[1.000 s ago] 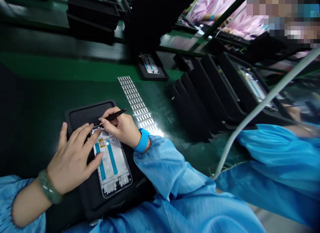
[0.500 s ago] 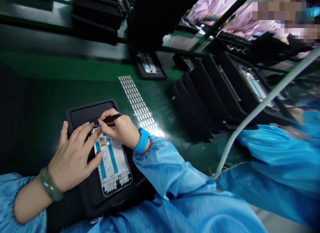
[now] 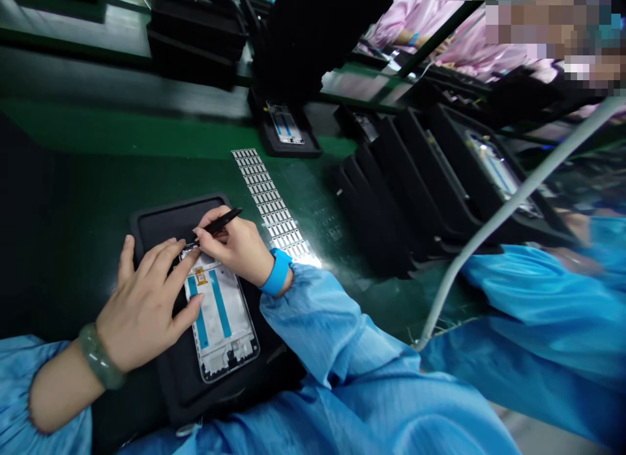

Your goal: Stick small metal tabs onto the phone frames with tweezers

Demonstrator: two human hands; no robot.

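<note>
A white smartphone frame (image 3: 221, 318) with blue strips and a small orange-gold part near its top lies on a black padded tray (image 3: 161, 223). My left hand (image 3: 147, 305) rests spread across the frame's upper part, with the thumb on its face and a jade bangle (image 3: 100, 357) at the wrist. My right hand (image 3: 232, 246) pinches black tweezers (image 3: 218, 223), their tips down at the frame's top edge. A blue band (image 3: 278, 272) circles that wrist. The tweezer tips are partly hidden by my fingers.
A strip sheet of small silver labels (image 3: 268, 194) lies on the green bench beyond the tray. Black trays holding phone frames (image 3: 286, 126) stand further on and to the right. A white hose (image 3: 513, 204) crosses the right side, beside a co-worker's blue sleeve (image 3: 538, 292).
The tweezers' rear end has swung up from nearly level, and the tips stay at the frame's top edge. The view has shifted slightly, moving the background trays left.
</note>
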